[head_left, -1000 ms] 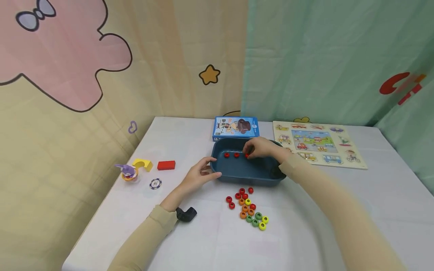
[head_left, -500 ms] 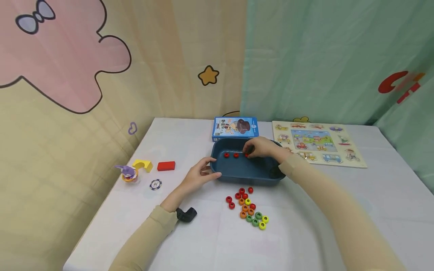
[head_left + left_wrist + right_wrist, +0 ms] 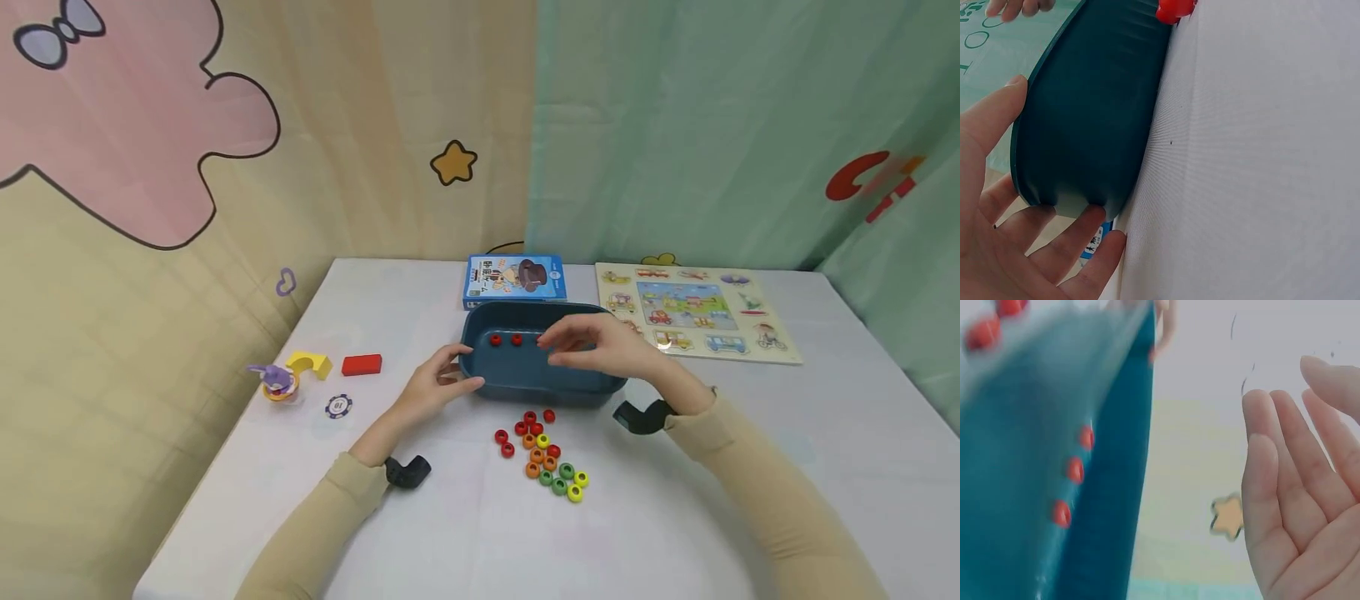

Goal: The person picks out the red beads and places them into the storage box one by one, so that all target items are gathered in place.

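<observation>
Three shiny red round beads with holes lie in a row on the floor of a dark blue-green tray with round corners, in the middle of the frame. Their row runs left to right, the same way as the tray's long side. We see the right hand over the right part of the tray, with its fingertips just by the last bead, partly hiding it. That hand is loose and holds nothing. It is nearer to the row's right end than the left hand, which grips the tray's left end.

We think the place of the loose red, orange, yellow and green beads matters most: they lie in front of the tray, below and a bit left of the right hand in the frame.

All this is on a table with a white cloth. At the top of the table we see a flat blue picture box and a pale puzzle board. Behind hang a yellowish curtain and a green curtain.
</observation>
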Demonstrator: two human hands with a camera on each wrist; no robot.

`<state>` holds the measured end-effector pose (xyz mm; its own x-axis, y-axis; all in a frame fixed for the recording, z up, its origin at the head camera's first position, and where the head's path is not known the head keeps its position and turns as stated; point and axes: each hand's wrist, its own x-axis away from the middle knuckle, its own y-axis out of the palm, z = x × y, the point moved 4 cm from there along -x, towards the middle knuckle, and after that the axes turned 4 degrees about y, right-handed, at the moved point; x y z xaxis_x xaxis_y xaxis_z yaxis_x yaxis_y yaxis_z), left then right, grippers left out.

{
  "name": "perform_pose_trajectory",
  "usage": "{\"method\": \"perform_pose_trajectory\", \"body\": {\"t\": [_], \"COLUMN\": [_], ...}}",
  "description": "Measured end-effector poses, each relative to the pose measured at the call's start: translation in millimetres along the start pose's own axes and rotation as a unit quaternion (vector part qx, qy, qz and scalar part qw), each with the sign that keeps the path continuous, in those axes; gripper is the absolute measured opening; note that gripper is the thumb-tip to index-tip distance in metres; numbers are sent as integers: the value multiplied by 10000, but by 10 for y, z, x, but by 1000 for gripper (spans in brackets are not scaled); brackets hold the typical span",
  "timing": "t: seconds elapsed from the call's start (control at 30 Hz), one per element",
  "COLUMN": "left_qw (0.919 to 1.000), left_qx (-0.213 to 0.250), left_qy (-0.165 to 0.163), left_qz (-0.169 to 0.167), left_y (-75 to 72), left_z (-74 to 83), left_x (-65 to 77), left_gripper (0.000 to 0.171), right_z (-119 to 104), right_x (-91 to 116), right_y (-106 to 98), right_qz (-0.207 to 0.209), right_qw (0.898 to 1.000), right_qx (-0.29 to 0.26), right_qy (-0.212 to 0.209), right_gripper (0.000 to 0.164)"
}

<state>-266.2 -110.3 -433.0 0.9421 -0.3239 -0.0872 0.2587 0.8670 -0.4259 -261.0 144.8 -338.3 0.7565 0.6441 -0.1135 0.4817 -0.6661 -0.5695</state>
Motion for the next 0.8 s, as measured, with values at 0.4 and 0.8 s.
{"method": "perform_pose_trajectory", "body": {"t": [0.4, 0.8], "left_qw": [9997, 10000], "left_qx": [60, -82], "left_qy": [50, -32], "left_qz": [-222, -46], "left_y": [-37, -10], "left_z": [324, 10], "left_x": [104, 0], "left_gripper": [59, 63], "right_z": [35, 626], "right_x": [515, 543], "right_y": [638, 810], "right_qz": [-659, -681], "right_qw": [9970, 9953], "right_qx": [-3, -147], "right_qy": [402, 677], "right_gripper": [23, 27]}}
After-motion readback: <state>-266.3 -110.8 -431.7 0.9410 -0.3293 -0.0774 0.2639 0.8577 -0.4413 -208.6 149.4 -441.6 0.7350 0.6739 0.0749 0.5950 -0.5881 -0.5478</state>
